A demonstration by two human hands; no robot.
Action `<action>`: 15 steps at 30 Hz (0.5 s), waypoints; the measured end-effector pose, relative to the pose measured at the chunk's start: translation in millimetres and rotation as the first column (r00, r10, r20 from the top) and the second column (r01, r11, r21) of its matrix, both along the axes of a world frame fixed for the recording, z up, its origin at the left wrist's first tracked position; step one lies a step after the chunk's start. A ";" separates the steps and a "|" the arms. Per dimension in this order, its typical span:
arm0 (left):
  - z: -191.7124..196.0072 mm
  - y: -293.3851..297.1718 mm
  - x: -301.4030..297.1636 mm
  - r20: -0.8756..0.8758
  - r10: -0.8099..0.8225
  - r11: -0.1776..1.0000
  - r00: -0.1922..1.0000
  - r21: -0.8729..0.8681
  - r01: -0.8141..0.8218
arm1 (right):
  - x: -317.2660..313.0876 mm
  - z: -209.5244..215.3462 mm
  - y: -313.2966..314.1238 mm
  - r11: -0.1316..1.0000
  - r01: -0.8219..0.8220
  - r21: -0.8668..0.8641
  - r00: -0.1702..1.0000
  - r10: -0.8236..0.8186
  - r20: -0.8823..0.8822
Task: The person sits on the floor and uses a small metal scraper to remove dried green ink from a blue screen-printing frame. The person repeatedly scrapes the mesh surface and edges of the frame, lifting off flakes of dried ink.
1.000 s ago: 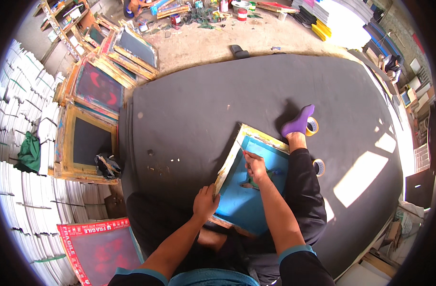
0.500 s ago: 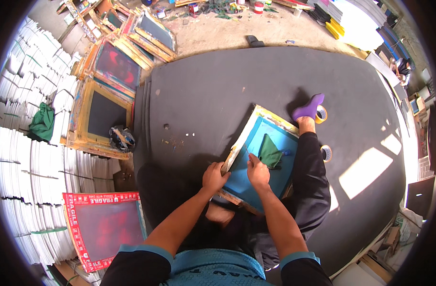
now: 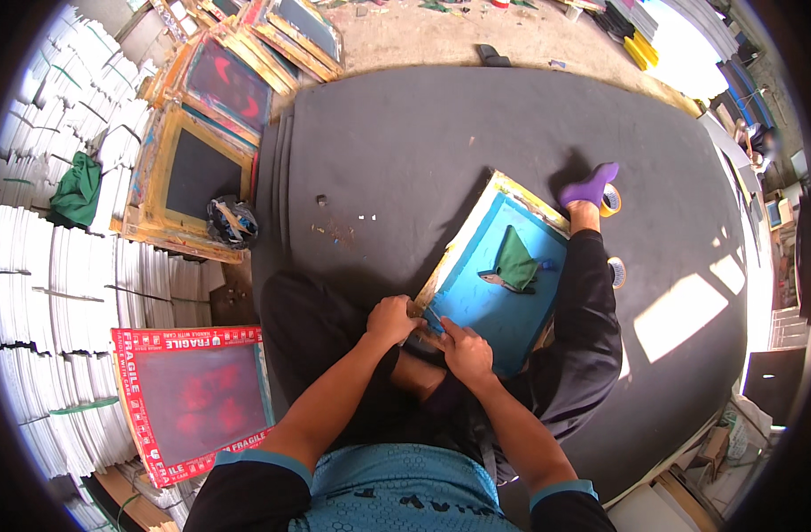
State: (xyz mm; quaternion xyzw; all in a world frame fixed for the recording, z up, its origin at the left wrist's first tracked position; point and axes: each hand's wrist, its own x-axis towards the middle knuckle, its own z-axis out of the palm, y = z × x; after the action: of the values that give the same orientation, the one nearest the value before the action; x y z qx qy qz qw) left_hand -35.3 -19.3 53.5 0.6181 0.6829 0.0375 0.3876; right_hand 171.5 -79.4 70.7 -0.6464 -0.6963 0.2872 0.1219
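Observation:
A wooden-framed printing screen (image 3: 463, 228) with blue mesh lies tilted across my lap and the dark mat. My left hand (image 3: 393, 321) is closed around the frame's near left corner. At the inner edge of that corner my right hand (image 3: 467, 352) is closed on a thin, slender tool (image 3: 433, 316) whose exact kind is too small to make out. On the mesh rests a green cloth (image 3: 515, 260), with a small grey object (image 3: 491, 277) partly under it and a small blue item (image 3: 547, 265) beside it.
Rolls of tape (image 3: 610, 200) lie by my purple-socked foot (image 3: 590, 187). Several framed screens (image 3: 206, 168) lean at the left, near stacks of white sheets (image 3: 73, 293). A red-taped screen (image 3: 193, 399) is beside my left knee. Another person (image 3: 760, 146) is at the far right.
My right hand has moved down and left across the mesh to the near left corner with the thin tool. My left hand still grips the frame, and the view has shifted slightly.

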 end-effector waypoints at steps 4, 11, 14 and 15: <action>2.7 -1.3 0.8 0.024 0.045 0.999 0.999 -0.029 -0.044 | 0.4 -4.6 -0.5 0.999 -0.033 0.030 0.999 0.032 0.041; 11.3 1.1 1.9 0.022 0.053 0.996 0.998 -0.076 -0.051 | 2.7 -12.5 4.1 0.998 -0.064 0.009 0.998 0.064 0.011; 7.9 1.7 2.2 0.010 0.045 0.996 0.999 -0.082 -0.044 | -0.8 -6.1 6.1 0.996 -0.076 -0.037 0.996 0.078 0.050; 6.9 1.9 1.9 0.001 0.040 0.996 0.999 -0.085 -0.040 | -2.6 -2.1 7.9 0.993 -0.092 -0.067 0.992 0.098 0.085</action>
State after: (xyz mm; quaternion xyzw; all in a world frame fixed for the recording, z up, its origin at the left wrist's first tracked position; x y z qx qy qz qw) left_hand -33.4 -17.4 60.4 0.5871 0.6956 0.0172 0.4137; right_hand 168.9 -71.5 68.6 -0.6281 -0.7216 0.2858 0.0570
